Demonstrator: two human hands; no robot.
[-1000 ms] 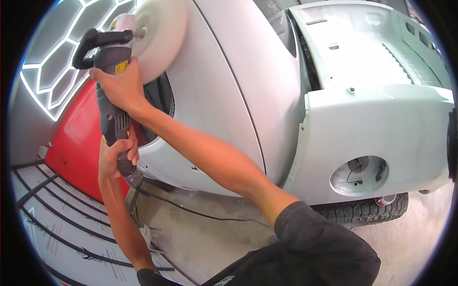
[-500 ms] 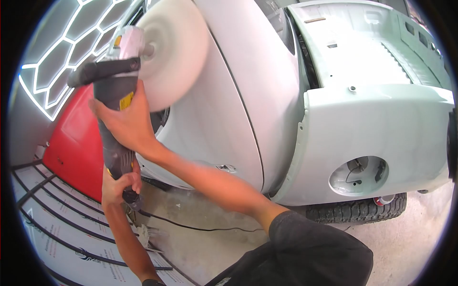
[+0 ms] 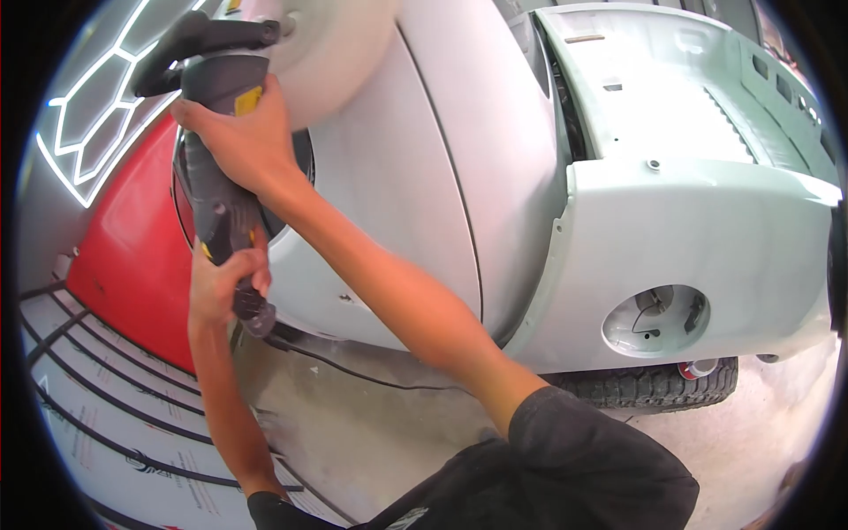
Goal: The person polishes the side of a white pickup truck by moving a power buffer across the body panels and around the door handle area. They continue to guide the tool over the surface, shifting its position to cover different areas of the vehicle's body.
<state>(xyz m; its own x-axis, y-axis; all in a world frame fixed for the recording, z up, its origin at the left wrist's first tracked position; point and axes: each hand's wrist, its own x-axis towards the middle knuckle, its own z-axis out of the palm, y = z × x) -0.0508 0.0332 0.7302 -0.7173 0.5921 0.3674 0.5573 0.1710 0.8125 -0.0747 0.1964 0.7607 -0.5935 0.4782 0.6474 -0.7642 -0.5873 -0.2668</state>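
A corded polisher [image 3: 210,181] is held up at the left of the view, its dark body running from top to bottom. My right hand [image 3: 243,146] wraps round the front of the body, below the black side handle [image 3: 208,37]. Lower down, my left hand [image 3: 225,283] grips the rear end near the cord [image 3: 367,380]. The large round white pad [image 3: 340,66] is smeared by motion and overlaps the pale vehicle's side panel [image 3: 380,177]. The top of the pad and part of the tool head lie outside the frame.
To the right is a pale truck bed [image 3: 654,106] with a round opening [image 3: 655,320] in its side, above a tyre [image 3: 649,389]. A red panel [image 3: 132,256] stands left. Printed sheets on a black frame [image 3: 132,424] lie lower left. Hexagonal lights [image 3: 102,110] glow behind.
The polisher and both hands have shifted up in the view, and part of the pad and tool head has passed out of the top edge. Both hands keep their hold.
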